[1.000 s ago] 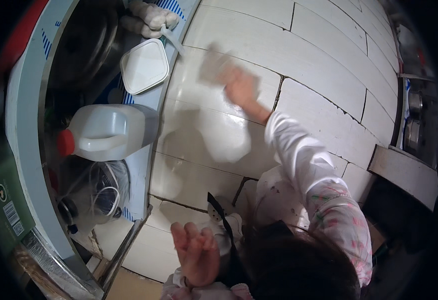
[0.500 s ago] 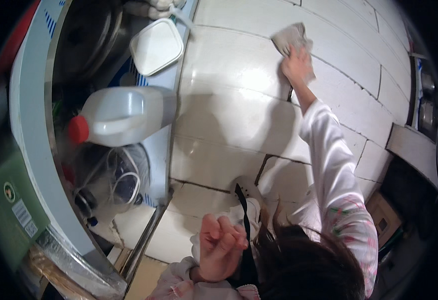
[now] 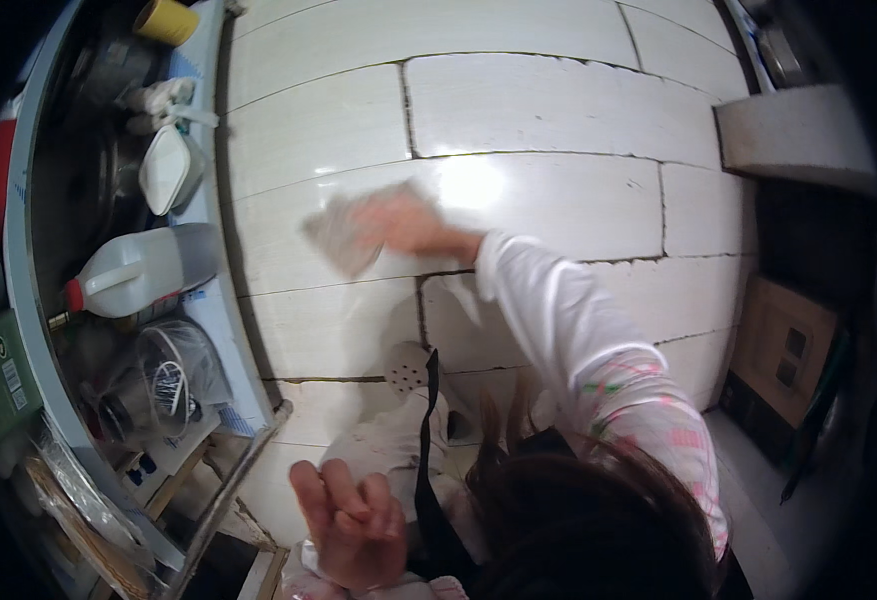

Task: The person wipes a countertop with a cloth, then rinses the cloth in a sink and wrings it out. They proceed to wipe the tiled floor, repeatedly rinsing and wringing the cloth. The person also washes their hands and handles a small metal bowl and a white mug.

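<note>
My right hand (image 3: 409, 224) presses a greyish cloth (image 3: 331, 238) onto the white tiled floor (image 3: 529, 105). Hand and cloth are both blurred by motion, and the right arm reaches out in a white sleeve with pink and green marks. Close to my body, my left hand (image 3: 359, 530) is raised off the floor, its fingers curled in with nothing visible in them. One grey shoe with holes (image 3: 408, 368) rests on the tiles between the two hands.
Along the left, a low shelf (image 3: 231, 325) holds a plastic jug with a red cap (image 3: 154, 262), a white tub (image 3: 167, 172), a yellow can (image 3: 167, 20) and a clear bag of cables (image 3: 174, 380). At right stand a cardboard box (image 3: 784, 345) and a pale ledge (image 3: 804, 135).
My right hand has swept the cloth leftward and nearer to me across the tiles. My view has shifted to the right. The left hand keeps its curled pose.
</note>
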A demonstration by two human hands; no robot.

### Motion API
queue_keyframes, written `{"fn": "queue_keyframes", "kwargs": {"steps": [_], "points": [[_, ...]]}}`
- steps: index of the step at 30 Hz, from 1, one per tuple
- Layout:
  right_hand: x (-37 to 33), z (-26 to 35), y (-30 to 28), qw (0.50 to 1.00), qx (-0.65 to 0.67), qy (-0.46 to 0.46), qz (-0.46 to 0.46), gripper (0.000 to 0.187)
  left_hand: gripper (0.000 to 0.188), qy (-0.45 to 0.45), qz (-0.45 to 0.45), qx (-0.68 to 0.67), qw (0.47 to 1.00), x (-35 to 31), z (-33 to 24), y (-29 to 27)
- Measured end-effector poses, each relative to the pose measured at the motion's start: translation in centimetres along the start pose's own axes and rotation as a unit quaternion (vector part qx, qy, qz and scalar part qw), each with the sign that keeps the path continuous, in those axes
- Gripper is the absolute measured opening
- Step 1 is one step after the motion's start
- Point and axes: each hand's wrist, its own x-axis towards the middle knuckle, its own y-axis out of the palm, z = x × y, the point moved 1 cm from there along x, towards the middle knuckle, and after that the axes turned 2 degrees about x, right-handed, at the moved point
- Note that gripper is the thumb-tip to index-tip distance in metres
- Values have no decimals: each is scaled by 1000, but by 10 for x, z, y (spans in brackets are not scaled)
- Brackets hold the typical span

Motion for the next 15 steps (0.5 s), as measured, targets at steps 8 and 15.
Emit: {"fn": "queue_keyframes", "kwargs": {"steps": [8, 15], "points": [[-278, -104, -318, 749, -396, 481, -226, 55, 16, -27, 105, 38, 993, -20, 63, 22], [-232, -112, -236, 639, -340, 609, -323, 41, 13, -61, 151, 45, 986, -23, 118, 45]]}}
